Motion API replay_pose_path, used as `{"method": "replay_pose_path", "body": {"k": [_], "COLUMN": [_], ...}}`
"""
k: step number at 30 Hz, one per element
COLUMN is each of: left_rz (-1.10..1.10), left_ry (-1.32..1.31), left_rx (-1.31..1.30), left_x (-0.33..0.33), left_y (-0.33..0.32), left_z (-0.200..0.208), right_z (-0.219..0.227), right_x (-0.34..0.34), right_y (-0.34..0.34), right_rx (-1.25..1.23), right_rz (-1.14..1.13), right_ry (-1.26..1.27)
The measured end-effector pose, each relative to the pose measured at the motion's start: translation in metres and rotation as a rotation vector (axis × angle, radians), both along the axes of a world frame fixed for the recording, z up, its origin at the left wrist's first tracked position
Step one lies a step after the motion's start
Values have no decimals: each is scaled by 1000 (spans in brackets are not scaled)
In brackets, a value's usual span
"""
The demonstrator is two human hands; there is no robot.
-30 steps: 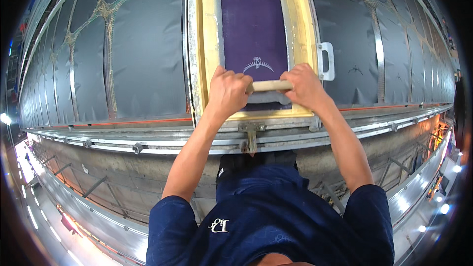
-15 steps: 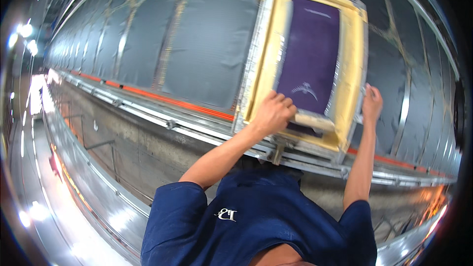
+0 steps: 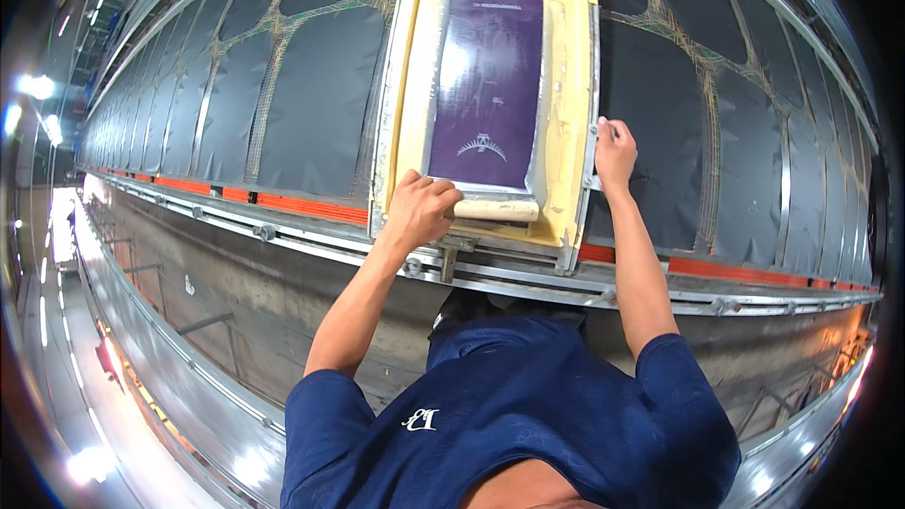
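A screen-printing frame (image 3: 582, 113) with pale yellow inner borders lies on the long dark table. Its purple mesh window (image 3: 490, 85) carries a light arc-shaped design near the close end. My left hand (image 3: 420, 209) is closed round the left end of a squeegee (image 3: 497, 209), which lies crosswise at the near end of the window. At the frame's right side, my right hand (image 3: 615, 153) has its fingers curled and closed on the metal edge. The squeegee's blade is mostly hidden under its pale handle.
Dark fabric panels (image 3: 316, 123) with yellowish seams run along the table on both sides of the frame. A metal rail (image 3: 660, 297) with stops and an orange strip (image 3: 311, 207) follow the near edge. Beyond a walkway gap, another metal table edge (image 3: 189, 358) runs at lower left.
The whole view has swung, so the frame and panels appear farther left and the frame straighter. Both hands keep their holds, and the squeegee stays at the window's near end.
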State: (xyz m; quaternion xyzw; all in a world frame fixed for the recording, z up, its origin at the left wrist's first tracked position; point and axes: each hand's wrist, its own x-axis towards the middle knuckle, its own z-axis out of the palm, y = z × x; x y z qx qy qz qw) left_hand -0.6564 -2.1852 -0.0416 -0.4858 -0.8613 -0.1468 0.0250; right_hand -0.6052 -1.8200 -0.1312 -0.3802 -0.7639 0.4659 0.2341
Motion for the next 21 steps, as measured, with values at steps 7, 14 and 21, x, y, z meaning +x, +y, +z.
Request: {"method": "replay_pose_path", "body": {"k": [7,14,21], "left_rz": [23,0,-10], "left_ry": [45,91,187], "left_rx": [8,60,108], "left_x": [40,-49,-272], "left_y": [-56,-14,91], "left_z": [-33,-47,-61], "right_z": [-5,7,60], "right_x": [-20,-23,-91], "right_y": [-33,-30,16], "right_rx": [-81,176,343], "right_rz": [-9,53,455], "right_ry": [-144,-342,-436]}}
